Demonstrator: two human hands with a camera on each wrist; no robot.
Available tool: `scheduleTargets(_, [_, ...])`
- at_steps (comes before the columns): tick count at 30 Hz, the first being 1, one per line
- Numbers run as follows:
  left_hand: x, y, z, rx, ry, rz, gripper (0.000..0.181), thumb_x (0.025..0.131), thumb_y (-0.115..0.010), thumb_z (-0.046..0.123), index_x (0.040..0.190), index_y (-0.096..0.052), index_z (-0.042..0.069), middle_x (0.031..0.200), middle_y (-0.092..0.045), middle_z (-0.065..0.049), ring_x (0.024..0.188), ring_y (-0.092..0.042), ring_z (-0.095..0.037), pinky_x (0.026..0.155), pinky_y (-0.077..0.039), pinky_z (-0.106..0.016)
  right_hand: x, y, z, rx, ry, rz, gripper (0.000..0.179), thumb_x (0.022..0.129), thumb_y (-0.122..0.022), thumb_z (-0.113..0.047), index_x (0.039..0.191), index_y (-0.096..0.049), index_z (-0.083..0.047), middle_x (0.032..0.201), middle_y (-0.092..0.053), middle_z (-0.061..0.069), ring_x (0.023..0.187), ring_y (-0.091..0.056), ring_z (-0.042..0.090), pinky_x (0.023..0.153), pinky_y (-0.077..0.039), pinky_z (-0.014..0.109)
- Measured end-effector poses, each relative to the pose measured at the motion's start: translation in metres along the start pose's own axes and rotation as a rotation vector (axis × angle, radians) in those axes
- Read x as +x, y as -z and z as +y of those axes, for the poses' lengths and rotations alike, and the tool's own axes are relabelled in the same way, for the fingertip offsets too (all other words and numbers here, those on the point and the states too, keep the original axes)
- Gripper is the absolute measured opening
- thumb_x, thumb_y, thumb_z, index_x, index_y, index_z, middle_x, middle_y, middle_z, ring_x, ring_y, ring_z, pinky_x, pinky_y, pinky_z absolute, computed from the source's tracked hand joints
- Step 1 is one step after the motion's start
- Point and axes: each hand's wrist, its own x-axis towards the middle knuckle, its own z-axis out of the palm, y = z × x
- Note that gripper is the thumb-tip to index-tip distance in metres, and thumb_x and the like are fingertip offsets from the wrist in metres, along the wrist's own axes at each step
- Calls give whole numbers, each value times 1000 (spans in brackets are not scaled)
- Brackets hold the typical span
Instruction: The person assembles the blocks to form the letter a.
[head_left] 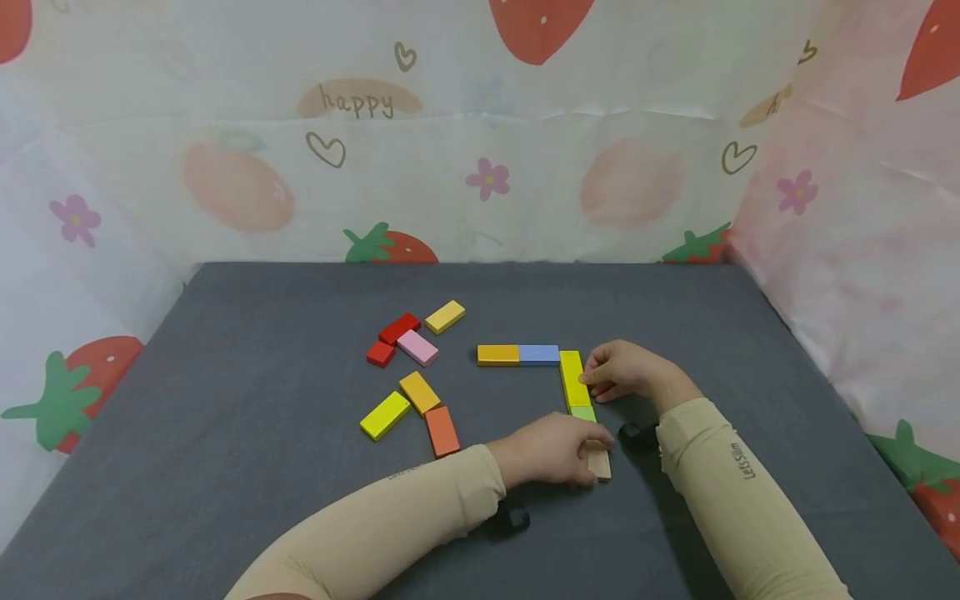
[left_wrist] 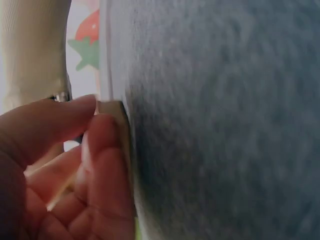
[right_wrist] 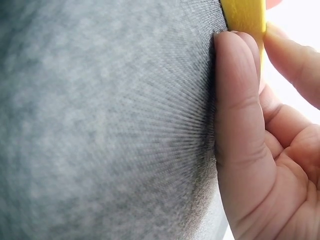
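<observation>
My left hand (head_left: 555, 447) reaches over a plain wooden block (head_left: 599, 463) at the near end of a row, pinching it between thumb and fingers. In the left wrist view the thumb and fingertips meet at that block's end (left_wrist: 112, 107). At the row's right side, my right hand (head_left: 633, 372) touches the edge of a long yellow block (head_left: 572, 379). Its fingers (right_wrist: 240, 100) lie against the yellow block in the right wrist view. Between the yellow and wooden blocks sits a light green block (head_left: 582, 413), partly hidden by the left hand.
An orange-yellow block (head_left: 498, 356) and a blue block (head_left: 538, 356) run left from the row's far end. Left of them lie red blocks (head_left: 399, 327), a pink one (head_left: 417, 348), and several yellow and orange blocks (head_left: 442, 431) on the dark grey tabletop (head_left: 247, 400). Patterned curtains (head_left: 540, 225) surround it.
</observation>
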Motion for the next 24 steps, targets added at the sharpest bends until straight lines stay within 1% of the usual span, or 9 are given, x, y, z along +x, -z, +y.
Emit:
scheduleTargets(2, [-2,-1,3,107,-33,-10,46,86,-73,20,131,-62,21,103,-70,9,76,-56,-2,68,-46,-15,0,0,0,-5,-1,2,14,94,-64,-14,85,-59,-4,77,-54,4,71,-55,17,71,-57,29])
scheduleTargets(4, [-3,-1,6,165,-49,-9,45,87,-73,20,131,-62,21,120,-67,9,84,-56,-2,74,-45,-13,0,0,0,-5,-2,5,14,94,-64,-14,85,-59,-4,77,-54,4,71,-55,17,71,-57,29])
scheduleTargets(5, [-4,-2,7,177,-50,-4,44,87,-73,19,129,-63,20,124,-66,9,85,-56,-2,75,-45,-13,0,0,0,-4,-4,4,14,94,-64,-15,85,-59,-5,77,-54,4,71,-55,17,71,-57,29])
scheduleTargets(8, [-4,-2,9,156,-23,0,41,88,-72,18,128,-64,20,121,-67,8,81,-57,-2,71,-45,-13,0,0,-1,-1,-8,3,14,94,-64,-14,85,-59,-5,77,-54,3,70,-55,17,71,-57,29])
scheduleTargets(11, [-3,-3,10,135,3,-4,40,89,-71,17,127,-63,20,117,-68,8,70,-57,0,65,-45,-13,0,0,-1,1,-13,4,14,94,-64,-15,85,-59,-5,77,-54,3,70,-55,16,71,-56,29])
scheduleTargets(14, [-2,-3,11,137,21,-4,39,89,-70,17,127,-62,21,115,-68,7,62,-57,1,62,-45,-13,0,0,0,2,-19,6,13,94,-64,-15,86,-59,-5,77,-54,3,70,-55,16,70,-56,28])
scheduleTargets(24, [0,-4,15,165,68,14,40,89,-71,21,128,-63,22,112,-69,9,56,-58,0,59,-45,-14,0,-1,-1,3,-24,4,13,94,-64,-15,86,-60,-5,78,-55,3,71,-56,17,70,-56,28])
